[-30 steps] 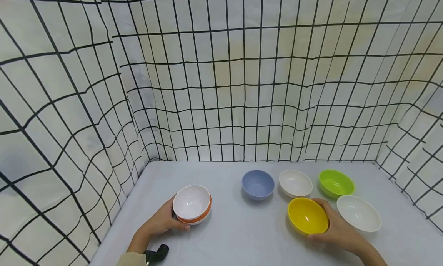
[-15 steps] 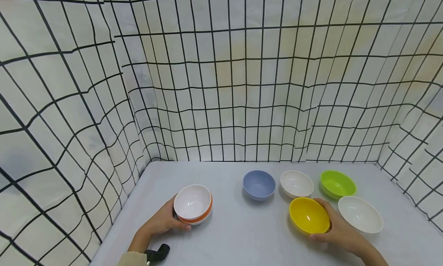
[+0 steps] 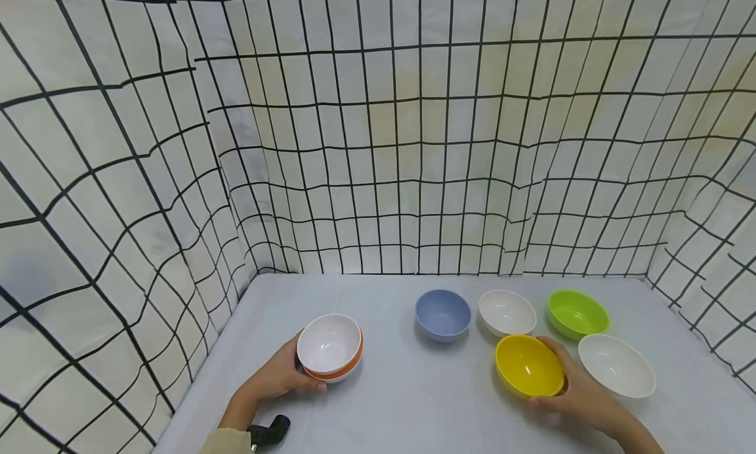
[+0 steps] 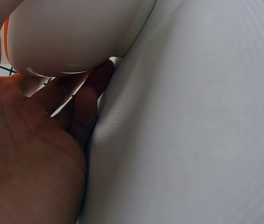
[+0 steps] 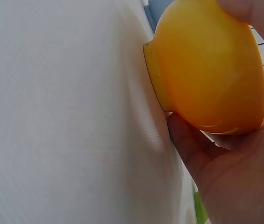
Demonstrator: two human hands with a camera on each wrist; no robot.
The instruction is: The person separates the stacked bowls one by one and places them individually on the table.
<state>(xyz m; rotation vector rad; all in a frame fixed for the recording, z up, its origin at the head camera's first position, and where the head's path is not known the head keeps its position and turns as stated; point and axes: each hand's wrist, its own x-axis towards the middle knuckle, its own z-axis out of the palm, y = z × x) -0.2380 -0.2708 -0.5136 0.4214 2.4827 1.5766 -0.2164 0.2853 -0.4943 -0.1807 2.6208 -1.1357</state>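
On the left of the head view, a stack of bowls (image 3: 329, 344) shows a white bowl on top, an orange rim below it and white again underneath. My left hand (image 3: 282, 374) grips the stack from its left side, thumb at the front. In the left wrist view the white outer wall of a bowl (image 4: 75, 32) sits against the fingers. A yellow bowl (image 3: 527, 367) stands right of centre, tilted a little in the head view. My right hand (image 3: 581, 390) holds it from the right, with thumb and fingers around its wall; the right wrist view shows its foot by the cloth.
Behind the yellow bowl stand a blue bowl (image 3: 443, 315), a white bowl (image 3: 506, 313) and a green bowl (image 3: 577, 315). An oval-looking white bowl (image 3: 617, 366) lies close to my right hand. White cloth covers the table (image 3: 401, 401), and grid-patterned curtains (image 3: 378, 145) enclose its back and sides.
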